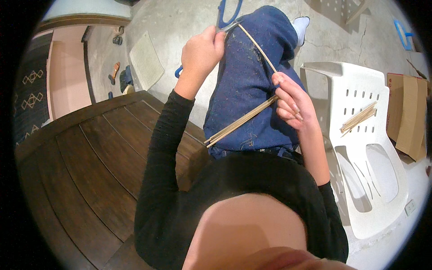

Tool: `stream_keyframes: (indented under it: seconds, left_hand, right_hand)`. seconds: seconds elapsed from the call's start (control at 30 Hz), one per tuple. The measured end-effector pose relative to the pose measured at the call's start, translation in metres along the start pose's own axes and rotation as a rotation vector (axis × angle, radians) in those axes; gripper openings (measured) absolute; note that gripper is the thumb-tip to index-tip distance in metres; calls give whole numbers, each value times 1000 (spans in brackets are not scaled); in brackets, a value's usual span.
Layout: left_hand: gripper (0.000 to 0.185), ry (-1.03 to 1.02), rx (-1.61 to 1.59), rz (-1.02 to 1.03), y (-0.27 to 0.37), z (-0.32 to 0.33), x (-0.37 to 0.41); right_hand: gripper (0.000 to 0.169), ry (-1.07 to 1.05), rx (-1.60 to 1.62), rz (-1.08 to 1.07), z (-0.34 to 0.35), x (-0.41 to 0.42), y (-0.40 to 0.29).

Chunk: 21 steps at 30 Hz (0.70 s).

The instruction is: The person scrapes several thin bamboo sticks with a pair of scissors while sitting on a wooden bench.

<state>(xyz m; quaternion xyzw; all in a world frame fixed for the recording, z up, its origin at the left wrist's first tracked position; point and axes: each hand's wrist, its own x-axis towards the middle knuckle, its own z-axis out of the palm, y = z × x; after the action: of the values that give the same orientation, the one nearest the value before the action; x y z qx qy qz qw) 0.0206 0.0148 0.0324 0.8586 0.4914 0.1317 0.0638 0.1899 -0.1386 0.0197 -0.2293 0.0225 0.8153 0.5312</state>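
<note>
My left hand [203, 52] grips a pair of blue-handled scissors [230, 27] by the metal part. One blue handle loop rises above the fist, and a bit of blue shows behind the wrist. The blade tip meets the far end of a thin wooden stick [258, 48]. Thumb and fingertips of my right hand [295, 98] pinch that stick's near end. Across my lap lies a bundle of similar sticks [241, 121], its upper end at the curled fingers of my right hand; whether they grip it is unclear. Small shavings dot the blue trousers [236, 84].
To the right, a white plastic chair [357, 81] holds another bundle of sticks [358, 118]. Beyond it stands a cardboard box [410, 118]. A dark slatted wooden seat [91, 168] fills the left side. A pale mat [146, 60] and a sandal [115, 70] lie on the concrete floor.
</note>
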Motion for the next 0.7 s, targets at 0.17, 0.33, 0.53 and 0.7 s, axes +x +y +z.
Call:
stream_keyframes:
  seconds: [0.17, 0.33, 0.53, 0.7]
  left_hand:
    - [22, -100, -122, 96, 36, -7, -31]
    - [25, 8, 15, 11, 0, -3, -1]
    - [22, -90, -38, 94, 28, -7, -20]
    - [22, -48, -45, 33, 22, -6, -22]
  right_hand:
    - [13, -3, 11, -4, 0, 3, -1]
    - [12, -41, 17, -12, 0, 2, 0]
    - [13, 13, 15, -3, 0, 2, 1]
    - [13, -32, 12, -12, 2, 3, -2]
